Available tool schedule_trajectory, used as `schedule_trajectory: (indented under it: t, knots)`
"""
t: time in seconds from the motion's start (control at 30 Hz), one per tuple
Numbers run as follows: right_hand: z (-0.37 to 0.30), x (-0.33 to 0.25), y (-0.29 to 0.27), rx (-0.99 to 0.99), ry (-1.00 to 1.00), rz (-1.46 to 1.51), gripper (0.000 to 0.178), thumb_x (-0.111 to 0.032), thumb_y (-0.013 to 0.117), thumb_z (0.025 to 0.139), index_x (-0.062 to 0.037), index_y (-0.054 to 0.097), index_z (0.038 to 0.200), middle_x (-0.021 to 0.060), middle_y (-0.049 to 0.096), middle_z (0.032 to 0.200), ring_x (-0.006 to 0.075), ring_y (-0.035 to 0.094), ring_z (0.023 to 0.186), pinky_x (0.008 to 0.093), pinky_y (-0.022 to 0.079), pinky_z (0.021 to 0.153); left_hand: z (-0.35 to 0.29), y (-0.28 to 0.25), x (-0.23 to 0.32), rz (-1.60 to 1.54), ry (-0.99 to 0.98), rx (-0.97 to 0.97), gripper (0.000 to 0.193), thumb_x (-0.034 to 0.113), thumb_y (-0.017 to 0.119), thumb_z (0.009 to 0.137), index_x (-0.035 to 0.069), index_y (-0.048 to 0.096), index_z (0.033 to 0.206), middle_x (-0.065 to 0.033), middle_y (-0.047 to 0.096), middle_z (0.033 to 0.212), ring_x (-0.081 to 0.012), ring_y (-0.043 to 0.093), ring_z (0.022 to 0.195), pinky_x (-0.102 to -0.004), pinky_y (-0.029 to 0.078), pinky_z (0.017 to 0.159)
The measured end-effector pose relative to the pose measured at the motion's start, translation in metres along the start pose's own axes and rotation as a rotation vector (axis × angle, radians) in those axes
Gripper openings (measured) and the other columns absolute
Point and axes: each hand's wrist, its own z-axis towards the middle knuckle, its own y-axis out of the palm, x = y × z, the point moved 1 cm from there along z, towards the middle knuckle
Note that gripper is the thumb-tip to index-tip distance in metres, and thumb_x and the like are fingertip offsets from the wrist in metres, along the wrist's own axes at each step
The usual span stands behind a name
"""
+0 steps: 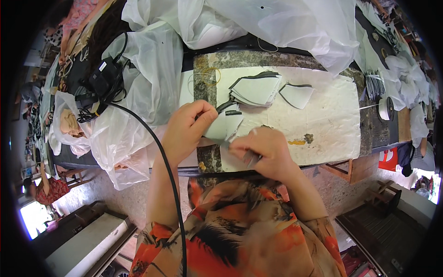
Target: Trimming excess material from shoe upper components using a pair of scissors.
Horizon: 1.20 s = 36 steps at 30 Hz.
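- Head view: left hand has its thumb and bent forefinger pressed together at the upper edge of some pale pieces with dark strips; it holds them.
- Right hand is bent inward, its fingers curled near the lower end of these pieces. It is blurred, and something narrow and grey shows at its fingers; I cannot tell what it is, nor how firmly the fingers close.
- The held pieces are over the left part of a white sheet, between the two hands.
- Just beyond them lies a stack of similar pieces, with the dark edge away from the person.
- To the right of the stack, a little apart, one more piece lies on the sheet.
- Nearer to the right hand, the sheet has a dark and yellow stain.
- Under the sheet is a mottled board; a yellow band lies at its upper left.
- A black cable passes in front of the left forearm, and a black adapter is to the left.
- Clear bags are heaped at left and at the far side.
- At right, beside the board, stands a white reel.
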Motion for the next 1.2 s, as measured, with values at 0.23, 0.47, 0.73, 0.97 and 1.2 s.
schedule_trajectory:
  t: [0.23, 0.47, 0.73, 0.97, 1.2]
  knots:
    - [-0.036, -0.039, -0.013, -0.249, 0.052, 0.279, 0.017, -0.006, 0.081, 0.076, -0.0124, 0.074, 0.09, 0.005, 0.058, 0.064, 0.0246, 0.059, 0.057, 0.0357, 0.043, 0.05, 0.011, 0.001, 0.002, 0.268, 0.159, -0.059, 0.016, 0.018, 0.061, 0.099, 0.002, 0.063, 0.097, -0.0076, 0.06, 0.081, -0.02, 0.057, 0.081, -0.0316, 0.045, 0.076]
    - [-0.048, -0.019, -0.07, -0.109, 1.013, 0.446, 0.01, -0.008, 0.077, 0.086, -0.0016, 0.07, 0.088, -0.004, 0.062, 0.072, 0.0016, 0.052, 0.066, 0.0234, 0.04, 0.056, 0.009, 0.012, 0.001, 0.36, 0.332, 0.164, 0.015, 0.01, 0.068, 0.091, 0.004, 0.069, 0.105, -0.011, 0.064, 0.092, -0.0269, 0.061, 0.089, -0.0346, 0.047, 0.081]
    - [-0.056, 0.015, -0.078, -0.07, 0.75, -0.183, 0.012, -0.011, 0.072, 0.088, -0.0018, 0.07, 0.095, 0.0073, 0.066, 0.075, 0.0144, 0.06, 0.068, 0.0285, 0.046, 0.064, -0.044, 0.082, 0.02, 0.419, 0.691, -0.105, 0.027, 0.009, 0.072, 0.085, 0.008, 0.069, 0.111, -0.0074, 0.065, 0.102, -0.0295, 0.062, 0.095, -0.0423, 0.05, 0.086]
    - [-0.064, -0.006, -0.078, -0.293, 0.299, -0.113, 0.023, -0.005, 0.07, 0.078, -0.0115, 0.07, 0.1, 0.0071, 0.067, 0.08, 0.0299, 0.066, 0.074, 0.0374, 0.052, 0.066, -0.048, 0.083, 0.025, -0.008, 0.15, -0.143, 0.031, 0.009, 0.071, 0.092, 0.005, 0.068, 0.122, -0.0064, 0.065, 0.108, -0.0196, 0.06, 0.101, -0.0323, 0.049, 0.089]
    - [-0.063, -0.018, -0.05, -0.345, 0.206, 0.011, 0.026, -0.005, 0.074, 0.075, -0.0142, 0.069, 0.098, 0.0071, 0.063, 0.078, 0.0308, 0.065, 0.072, 0.0406, 0.051, 0.062, -0.038, 0.08, 0.032, -0.659, -0.444, -0.513, 0.02, 0.011, 0.069, 0.097, 0.0, 0.07, 0.114, -0.0019, 0.068, 0.1, -0.0084, 0.062, 0.09, -0.0241, 0.051, 0.084]
